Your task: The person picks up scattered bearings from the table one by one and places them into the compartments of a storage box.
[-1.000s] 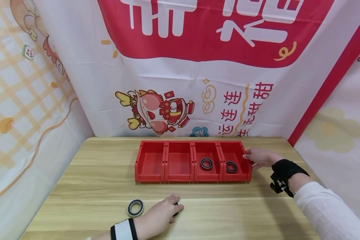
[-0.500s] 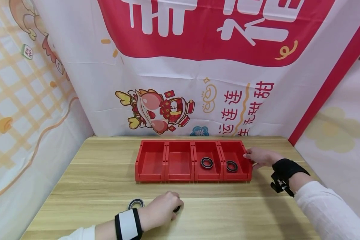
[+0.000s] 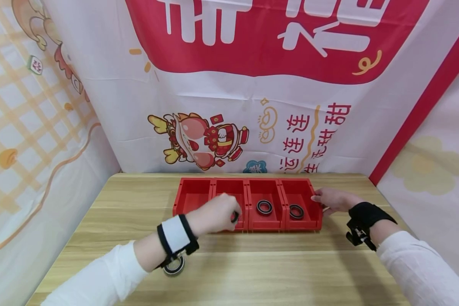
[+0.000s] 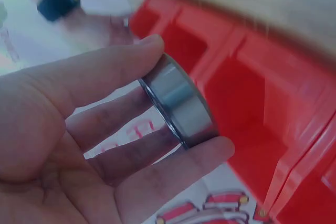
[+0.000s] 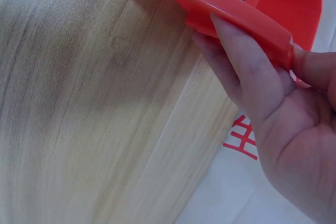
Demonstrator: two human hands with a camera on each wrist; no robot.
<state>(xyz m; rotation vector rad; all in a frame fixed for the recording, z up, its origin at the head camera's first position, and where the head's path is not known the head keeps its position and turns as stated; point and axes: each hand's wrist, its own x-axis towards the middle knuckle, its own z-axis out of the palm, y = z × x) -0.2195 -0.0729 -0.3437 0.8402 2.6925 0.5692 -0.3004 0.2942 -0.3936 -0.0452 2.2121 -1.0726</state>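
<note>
My left hand [image 3: 218, 212] pinches a ball bearing [image 4: 181, 100] between thumb and fingers, its steel outer ring showing in the left wrist view. In the head view that hand overlaps the second bin from the left in a row of red plastic bins. My right hand [image 3: 334, 199] grips the outer side wall of the rightmost red bin [image 3: 314, 214], thumb at its edge and fingers along the outside. One bearing [image 3: 259, 209] lies in the third bin and another bearing [image 3: 292, 211] in the rightmost one. Partly hidden under my left wrist, a further bearing [image 3: 181, 267] rests on the table.
The leftmost bin [image 3: 194, 199] stands beside my left hand. A wood-grain table [image 3: 275, 276] carries the row near its back edge. Printed cloth [image 3: 229, 93] hangs behind the table and along both sides.
My left hand has lifted the bearing from the table and moved forward to the second bin. My right hand has stayed on the rightmost bin.
</note>
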